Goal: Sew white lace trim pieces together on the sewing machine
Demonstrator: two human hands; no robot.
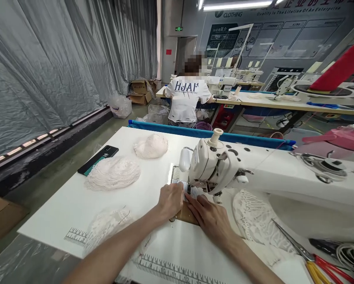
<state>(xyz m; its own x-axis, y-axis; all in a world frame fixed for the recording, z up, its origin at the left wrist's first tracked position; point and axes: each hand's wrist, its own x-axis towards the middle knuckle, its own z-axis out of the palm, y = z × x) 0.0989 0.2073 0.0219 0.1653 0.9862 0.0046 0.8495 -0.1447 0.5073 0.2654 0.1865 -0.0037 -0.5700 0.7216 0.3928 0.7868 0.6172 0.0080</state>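
Both my hands rest at the needle of a white sewing machine [215, 163] on a white table [61, 209]. My left hand [170, 200] has its fingers curled, pressing a small white label [191, 192] down under the presser foot. My right hand [210, 217] lies flat with fingers stretched toward the same label, on top of a small brown piece [186, 215]. What lies under the needle itself is hidden by the machine head.
White lace pieces lie on the table at the left [113, 172], far middle [151, 146], near edge [108, 227] and right [255, 221]. A black phone [98, 159] lies at the left. Scissors [301, 252] are at the right. A person in a white shirt [186, 98] sits ahead.
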